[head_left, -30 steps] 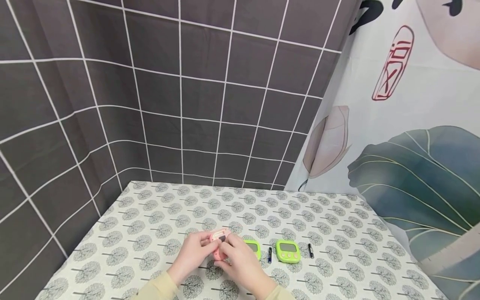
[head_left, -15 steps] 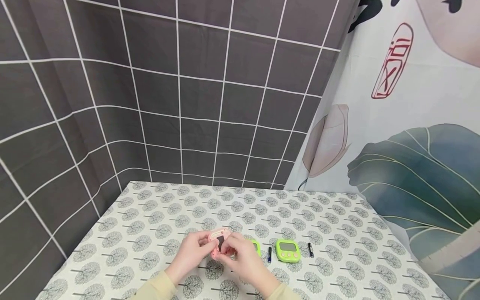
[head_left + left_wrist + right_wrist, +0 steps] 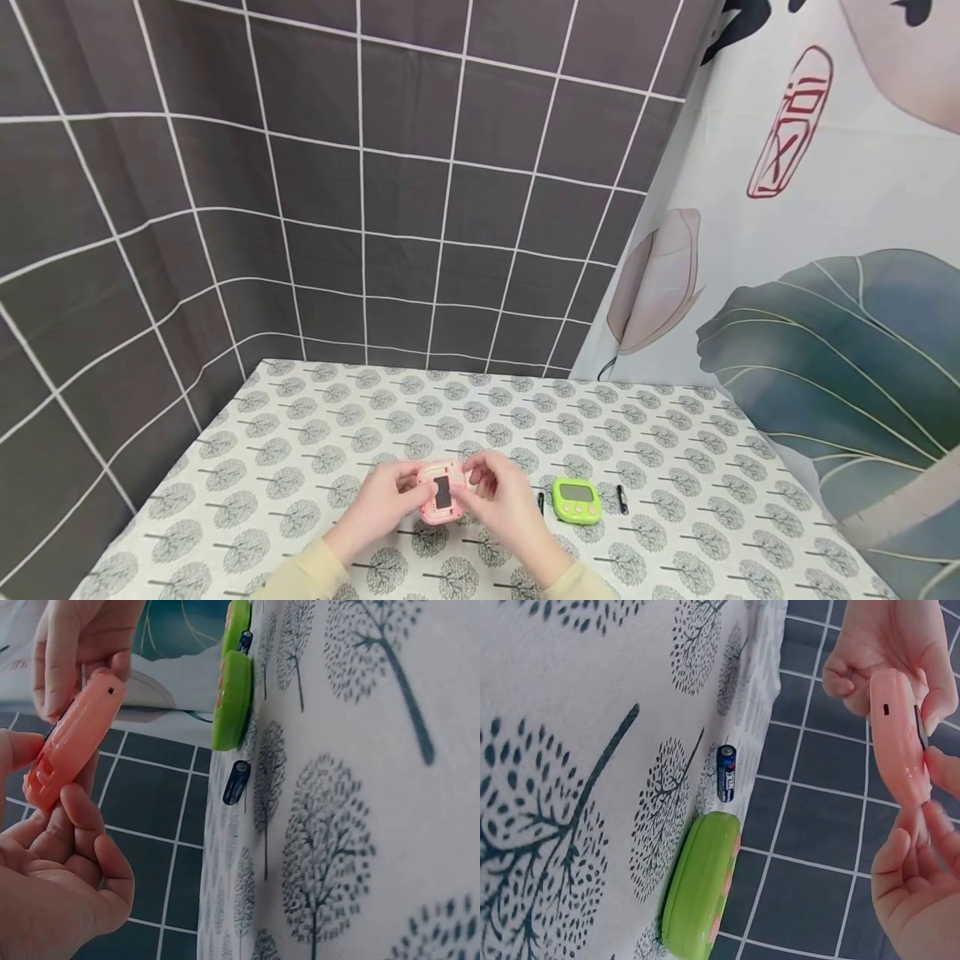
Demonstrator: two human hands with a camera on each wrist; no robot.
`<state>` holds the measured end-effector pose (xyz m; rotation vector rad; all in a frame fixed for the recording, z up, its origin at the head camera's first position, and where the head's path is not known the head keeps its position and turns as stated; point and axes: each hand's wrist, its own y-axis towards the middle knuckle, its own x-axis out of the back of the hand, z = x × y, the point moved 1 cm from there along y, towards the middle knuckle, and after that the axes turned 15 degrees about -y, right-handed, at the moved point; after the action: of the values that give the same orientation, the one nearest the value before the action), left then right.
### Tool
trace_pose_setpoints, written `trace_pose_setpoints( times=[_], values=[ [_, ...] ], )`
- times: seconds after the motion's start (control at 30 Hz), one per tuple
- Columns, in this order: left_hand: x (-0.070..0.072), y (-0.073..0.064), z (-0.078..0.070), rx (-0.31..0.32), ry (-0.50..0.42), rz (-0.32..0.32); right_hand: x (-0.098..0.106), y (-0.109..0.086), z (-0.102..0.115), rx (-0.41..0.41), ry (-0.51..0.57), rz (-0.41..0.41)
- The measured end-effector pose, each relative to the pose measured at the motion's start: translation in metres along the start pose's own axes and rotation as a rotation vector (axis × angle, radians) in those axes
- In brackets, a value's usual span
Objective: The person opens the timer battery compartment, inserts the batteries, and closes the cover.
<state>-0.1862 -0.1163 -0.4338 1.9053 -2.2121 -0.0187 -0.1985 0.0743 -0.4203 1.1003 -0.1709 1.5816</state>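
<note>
A pink timer point(image 3: 443, 502) is held up between both hands, its back with a dark rectangle facing the head camera. My left hand point(image 3: 384, 505) grips its left side, the thumb lying over the back. At its right edge, my right hand point(image 3: 504, 510) pinches the timer with thumb and fingertips, the other fingers curled. Both wrist views show the timer edge-on, with the left hand point(image 3: 67, 885) at one end and the right hand point(image 3: 930, 892) at the other.
Right of the hands lie a green timer point(image 3: 577, 501) and a small dark battery point(image 3: 622, 500). Another battery point(image 3: 541, 503) is partly behind the right hand. The left wrist view shows a second green timer point(image 3: 235, 626). A tree-print cloth point(image 3: 360, 417) covers the table; dark gridded fabric point(image 3: 405, 208) hangs behind.
My right hand has shifted right from the middle of the pink timer's back to its right edge, uncovering more of the dark rectangle. The nearer green timer is now hidden behind that hand.
</note>
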Motion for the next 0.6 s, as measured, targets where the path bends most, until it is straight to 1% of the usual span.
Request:
trace_pose_setpoints(
  times=[0.1, 0.2, 0.3, 0.43, 0.6],
  values=[
    [0.0007, -0.0002, -0.0022, -0.015, 0.010, 0.014, 0.0019, 0.0008, -0.0001, -0.064, 0.027, 0.031],
    [-0.0002, -0.0006, -0.0040, -0.038, 0.025, 0.043, 0.0032, 0.0019, 0.0001, -0.103, 0.051, 0.082],
    [-0.0017, -0.0015, -0.0043, -0.048, 0.037, 0.065, 0.0041, 0.0021, 0.0003, -0.133, 0.070, 0.134],
    [-0.0025, -0.0027, -0.0036, -0.045, 0.042, 0.061, 0.0046, 0.0020, -0.0012, -0.167, 0.083, 0.196],
    [-0.0025, -0.0033, -0.0027, -0.053, 0.038, 0.069, 0.0043, 0.0021, -0.0041, -0.219, 0.140, 0.266]
  ],
)
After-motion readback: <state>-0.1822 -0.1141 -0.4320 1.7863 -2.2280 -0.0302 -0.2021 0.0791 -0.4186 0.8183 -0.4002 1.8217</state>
